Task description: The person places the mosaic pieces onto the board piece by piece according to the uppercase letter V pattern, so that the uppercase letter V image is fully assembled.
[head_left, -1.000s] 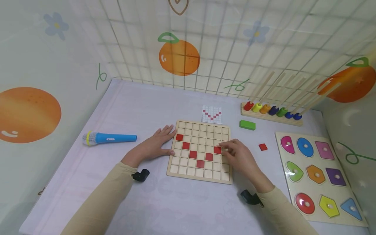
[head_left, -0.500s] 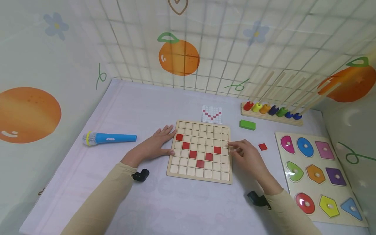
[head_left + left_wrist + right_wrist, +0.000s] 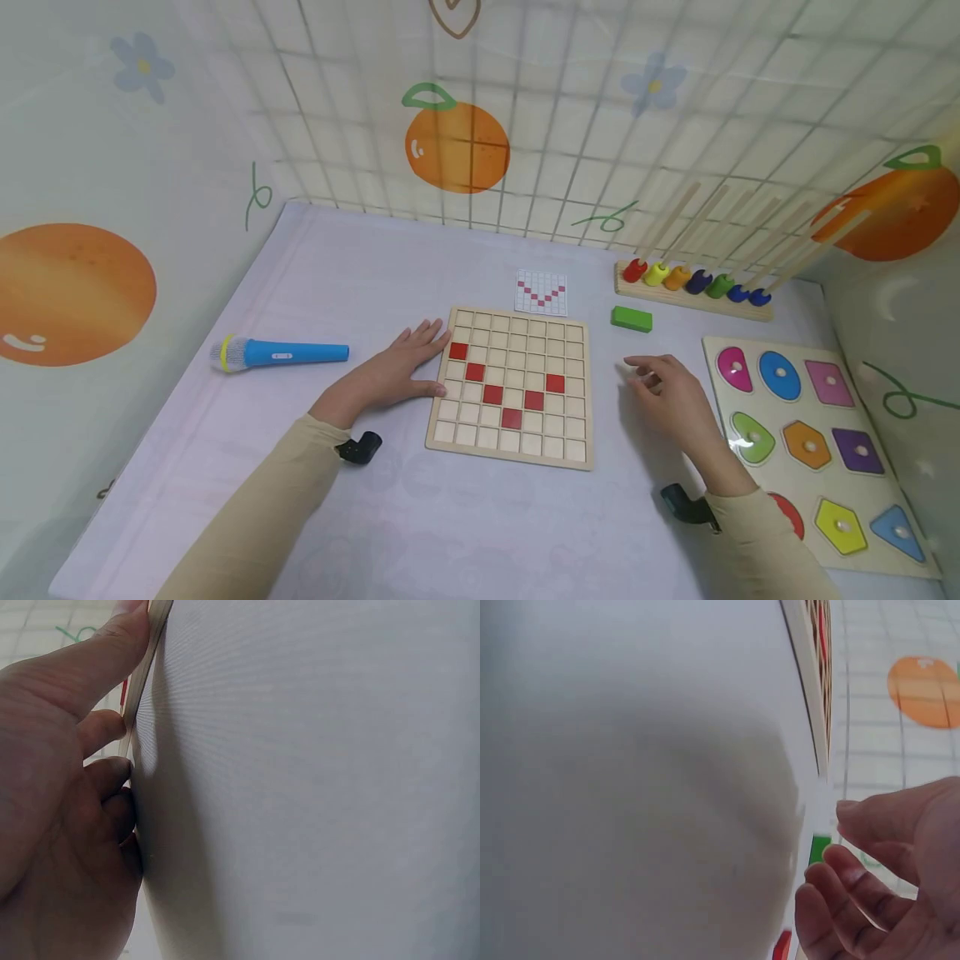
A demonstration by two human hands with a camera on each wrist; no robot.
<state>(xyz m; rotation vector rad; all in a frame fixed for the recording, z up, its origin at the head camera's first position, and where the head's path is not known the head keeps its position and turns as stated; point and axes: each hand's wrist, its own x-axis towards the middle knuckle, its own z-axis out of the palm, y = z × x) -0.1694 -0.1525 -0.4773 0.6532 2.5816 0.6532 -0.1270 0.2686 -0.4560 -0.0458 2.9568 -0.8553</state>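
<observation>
Nearest the person, the left hand [image 3: 393,373] lies flat, fingers straight, pressed against the left edge of the wooden grid board [image 3: 512,387]. Right of the board, the right hand [image 3: 670,392] hovers loosely open, gripping nothing, over a small red tile [image 3: 782,945]. That tile looks light, stiff and thin; pinching its edges seems best. Behind the board lies a pattern card [image 3: 542,292].

My desk [image 3: 360,267] has a pale cloth on it. The walls [image 3: 112,150] around me show big oranges [image 3: 456,147] and little blue flowers [image 3: 142,64].
</observation>
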